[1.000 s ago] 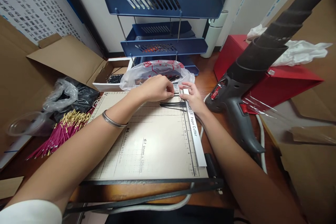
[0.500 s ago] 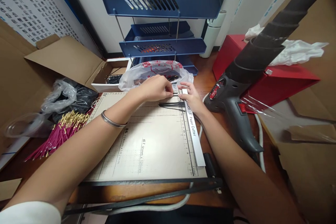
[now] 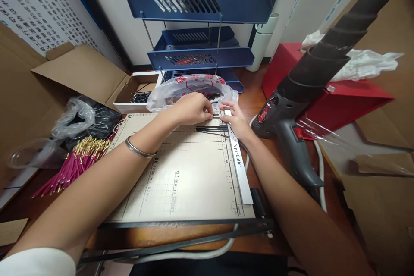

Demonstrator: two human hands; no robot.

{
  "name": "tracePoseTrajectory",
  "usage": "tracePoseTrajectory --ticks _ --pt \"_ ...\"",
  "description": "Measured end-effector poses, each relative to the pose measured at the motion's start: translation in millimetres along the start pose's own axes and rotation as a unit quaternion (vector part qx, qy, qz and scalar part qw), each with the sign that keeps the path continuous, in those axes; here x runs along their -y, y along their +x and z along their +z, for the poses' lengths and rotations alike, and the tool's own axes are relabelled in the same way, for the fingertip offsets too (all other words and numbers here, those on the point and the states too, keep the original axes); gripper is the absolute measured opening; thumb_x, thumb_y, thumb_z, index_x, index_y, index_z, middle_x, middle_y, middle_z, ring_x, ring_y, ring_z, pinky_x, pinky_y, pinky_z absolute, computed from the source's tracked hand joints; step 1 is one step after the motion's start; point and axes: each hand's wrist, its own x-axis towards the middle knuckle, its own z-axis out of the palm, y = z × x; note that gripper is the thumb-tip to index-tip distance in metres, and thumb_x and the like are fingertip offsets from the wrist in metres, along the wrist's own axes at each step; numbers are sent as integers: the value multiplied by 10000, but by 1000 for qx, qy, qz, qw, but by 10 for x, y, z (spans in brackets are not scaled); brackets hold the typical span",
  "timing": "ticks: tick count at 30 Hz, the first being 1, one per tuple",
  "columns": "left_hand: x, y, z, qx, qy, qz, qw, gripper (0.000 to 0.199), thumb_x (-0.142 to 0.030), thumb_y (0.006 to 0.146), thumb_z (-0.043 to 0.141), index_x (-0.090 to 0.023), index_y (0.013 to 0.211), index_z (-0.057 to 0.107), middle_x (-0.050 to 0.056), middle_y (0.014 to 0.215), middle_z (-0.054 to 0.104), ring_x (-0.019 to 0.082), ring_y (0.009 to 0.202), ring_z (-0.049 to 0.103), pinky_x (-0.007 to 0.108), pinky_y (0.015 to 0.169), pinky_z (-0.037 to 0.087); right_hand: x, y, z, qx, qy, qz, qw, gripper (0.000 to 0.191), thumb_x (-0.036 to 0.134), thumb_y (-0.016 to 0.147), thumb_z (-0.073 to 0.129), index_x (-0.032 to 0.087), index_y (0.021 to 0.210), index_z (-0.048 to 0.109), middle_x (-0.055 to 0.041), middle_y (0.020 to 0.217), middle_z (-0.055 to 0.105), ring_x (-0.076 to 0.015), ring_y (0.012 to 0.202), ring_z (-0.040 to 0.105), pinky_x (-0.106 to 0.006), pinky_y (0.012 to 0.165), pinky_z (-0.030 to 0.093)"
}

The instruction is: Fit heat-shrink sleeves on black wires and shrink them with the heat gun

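On the cream board of the paper cutter point(image 3: 194, 177), my left hand point(image 3: 192, 108) pinches a thin black strand point(image 3: 216, 116) near the far edge. The fingers of my right hand point(image 3: 238, 121) bend round the far end of the white "Paper Cutter" strip point(image 3: 239, 168). Its thumb tip meets the strand's right end. Just nearer to me, several loose black strands point(image 3: 211, 129) lie across the ruler, their right ends under the white strip. The black cutter arm point(image 3: 181, 241) is down along the near side of the board.
A grey heat gun point(image 3: 291, 125) stands at right, before a red box point(image 3: 355, 95). Behind the board are a plastic bag point(image 3: 190, 84), a white box point(image 3: 132, 107) and blue trays point(image 3: 200, 58). Purple-red strands with gold tips point(image 3: 74, 159) lie left. A pale cable point(image 3: 223, 248) runs below.
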Motion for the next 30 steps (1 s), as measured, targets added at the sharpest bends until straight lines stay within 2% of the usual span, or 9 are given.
tracePoseTrajectory --ticks 6,15,22,30 --pt "3 4 5 -2 5 2 1000 210 -286 868 673 -220 961 849 49 829 767 170 692 603 291 671 379 45 -19 40 -18 3 8 1000 535 262 534 689 296 1049 546 -32 1141 638 -297 1257 566 -537 1162 404" --pt "-30 -28 -48 -8 8 5 1000 204 -309 866 685 -225 968 840 41 859 764 168 709 596 291 657 340 67 -50 48 -33 13 10 999 517 285 538 660 284 1044 554 -31 1126 657 -294 1233 573 -531 1175 393" --pt "-161 -78 -61 31 10 80 996 197 -238 875 657 -239 920 849 41 870 794 185 768 657 294 688 382 47 -49 36 -35 10 4 999 470 288 569 629 285 1035 565 -34 1138 666 -299 1214 584 -532 1150 407" --pt "-157 -77 -22 36 22 81 996 215 -205 871 649 -250 932 850 42 896 808 192 771 678 296 710 410 34 -50 28 -30 7 2 1000 469 293 588 635 280 1051 566 -40 1167 669 -297 1233 582 -529 1147 412"
